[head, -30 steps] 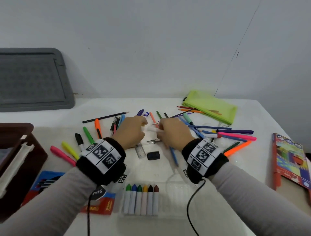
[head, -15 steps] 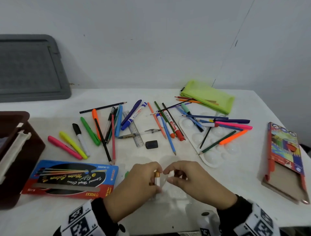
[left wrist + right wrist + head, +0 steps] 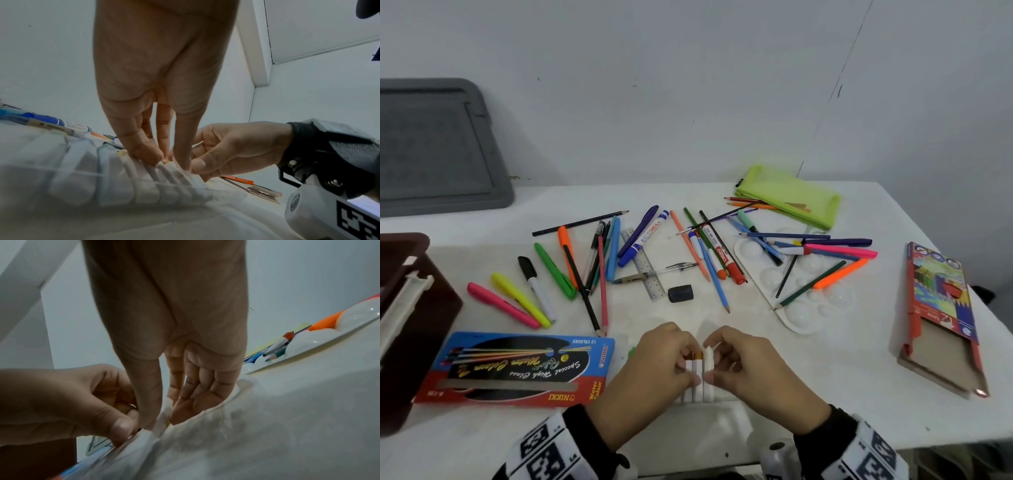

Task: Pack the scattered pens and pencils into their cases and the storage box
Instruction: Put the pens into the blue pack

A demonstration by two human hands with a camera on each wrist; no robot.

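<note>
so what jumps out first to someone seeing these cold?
Both hands meet at the near table edge: the left hand and right hand pinch white crayon-like sticks standing side by side in a clear tray. Behind them a colourful sprawl of pens and pencils covers the table's middle, some lying over a white paint palette. A lime-green pouch lies far right.

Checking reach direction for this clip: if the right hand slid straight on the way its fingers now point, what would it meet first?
The right hand points left across the crayon tray, so it would likely meet the left hand first; their fingertips almost touch over the white crayon. Depth between them is unclear.
</note>
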